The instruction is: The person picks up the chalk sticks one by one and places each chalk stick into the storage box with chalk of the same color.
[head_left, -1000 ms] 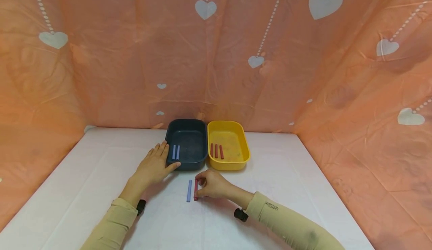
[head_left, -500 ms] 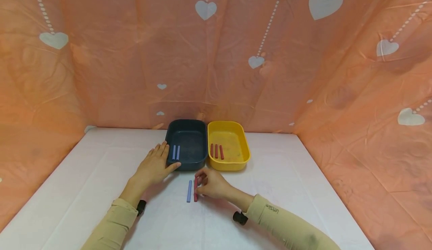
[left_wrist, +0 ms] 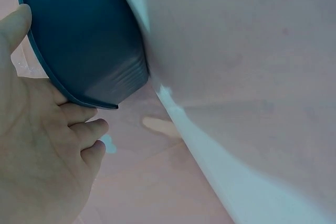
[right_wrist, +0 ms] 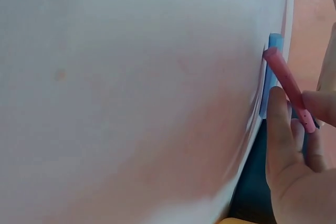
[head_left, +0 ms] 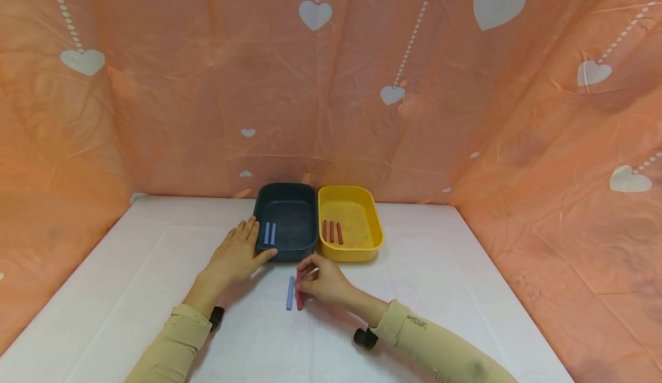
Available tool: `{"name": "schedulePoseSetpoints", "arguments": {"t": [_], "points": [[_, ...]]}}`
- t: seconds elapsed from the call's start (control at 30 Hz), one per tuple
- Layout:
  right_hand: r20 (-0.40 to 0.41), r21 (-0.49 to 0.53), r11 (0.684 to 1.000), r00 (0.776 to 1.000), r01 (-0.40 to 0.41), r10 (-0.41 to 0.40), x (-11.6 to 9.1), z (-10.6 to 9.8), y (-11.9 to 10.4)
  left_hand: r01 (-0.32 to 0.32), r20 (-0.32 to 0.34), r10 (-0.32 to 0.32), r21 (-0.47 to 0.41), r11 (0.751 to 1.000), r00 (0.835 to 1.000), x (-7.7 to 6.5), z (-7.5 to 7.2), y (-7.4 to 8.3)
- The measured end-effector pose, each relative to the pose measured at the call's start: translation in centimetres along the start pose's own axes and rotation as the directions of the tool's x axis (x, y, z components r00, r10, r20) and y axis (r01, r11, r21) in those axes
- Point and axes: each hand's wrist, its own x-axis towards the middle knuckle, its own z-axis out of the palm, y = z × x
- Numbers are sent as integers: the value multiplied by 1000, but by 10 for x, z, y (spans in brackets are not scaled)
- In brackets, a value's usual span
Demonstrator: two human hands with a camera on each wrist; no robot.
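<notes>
My left hand [head_left: 235, 256] rests against the near left corner of the dark blue tray [head_left: 295, 251], fingers straight along its side and thumb on the near rim. In the left wrist view that thumb touches the rim of the dark tray [left_wrist: 84, 35]. My right hand [head_left: 326, 280] pinches a red chalk-like stick [head_left: 299, 299] between thumb and fingers, in front of the trays. Beside it, a blue stick [head_left: 290, 294] lies on the table. The right wrist view shows the red stick [right_wrist: 287, 80] tilted across the blue stick [right_wrist: 274, 42].
A yellow tray [head_left: 381, 236] stands against the dark tray's right side, with several red sticks [head_left: 332, 232] in it. Two blue sticks [head_left: 273, 233] lie inside the dark tray. A white cloth [head_left: 429, 291] covers the table. An orange curtain [head_left: 207, 84] with hearts hangs behind.
The right hand's fingers have shifted slightly left and away from the person along the red stick. The left hand and both trays have stayed put.
</notes>
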Motion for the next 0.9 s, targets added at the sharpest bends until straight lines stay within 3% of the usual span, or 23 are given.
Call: {"name": "schedulePoseSetpoints", "arguments": {"t": [0.3,0.9], "points": [[7,76,997,1000,18,-19,-3,3,-3,-8,-17,8,-7,1000,1000,-1,-2,1],[-46,123,992,998,41,-35,-8,-6,-6,-9,-15,9,-15,1000,1000,-1,-1,0]]}}
